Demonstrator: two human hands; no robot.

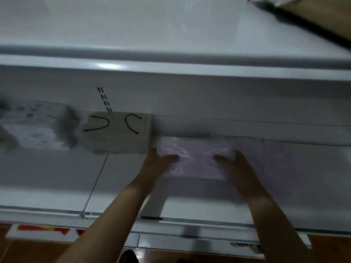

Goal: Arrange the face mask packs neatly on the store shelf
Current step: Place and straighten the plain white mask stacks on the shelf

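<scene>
A pale lilac face mask pack in clear wrap lies flat on the white store shelf, toward the back. My left hand grips its left end, thumb on top. My right hand grips its right end the same way. Just left of it stands a stack of white masks with black ear loops, touching the back wall. Further left lies a blurred pack with a grey pattern. Another lilac pack lies blurred to the right, partly behind my right forearm.
An upper white shelf overhangs the back of this one. A thin wire divider runs front to back left of my arms. A red and white label hangs below the front rail. Brown floor shows underneath.
</scene>
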